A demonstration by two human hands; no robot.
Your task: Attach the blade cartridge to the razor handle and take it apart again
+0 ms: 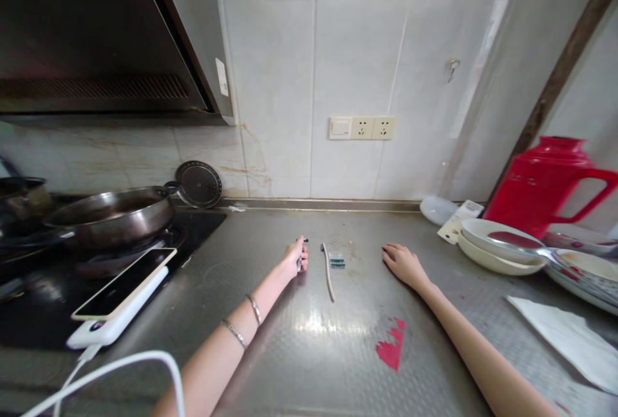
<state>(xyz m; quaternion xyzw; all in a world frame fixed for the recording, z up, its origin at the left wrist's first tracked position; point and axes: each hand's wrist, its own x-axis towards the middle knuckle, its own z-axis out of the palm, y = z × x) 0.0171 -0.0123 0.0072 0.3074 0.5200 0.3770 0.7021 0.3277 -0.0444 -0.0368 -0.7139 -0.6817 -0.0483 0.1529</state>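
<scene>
My left hand (pixel 295 256) is closed around a small thing over the middle of the counter. Only a dark tip and a shiny bit of it show between the fingers, so I cannot make out its kind. Just right of that hand lies a slim, slightly bent white stick (pixel 329 275) with a small end piece. Beside the stick sit small dark-green pieces (pixel 338 263), seemingly in clear wrapping. My right hand (pixel 404 265) rests palm down on the metal counter farther right, its fingers stretched out and holding nothing.
A torn red scrap (pixel 392 345) lies on the counter (pixel 270 365) nearer me. To the left are a steel pan (pixel 116 214), a phone (pixel 125 285) and a white cable (pixel 145 356). At right stand stacked bowls (pixel 497 259), a red jug (pixel 541 185) and a paper towel (pixel 564 336).
</scene>
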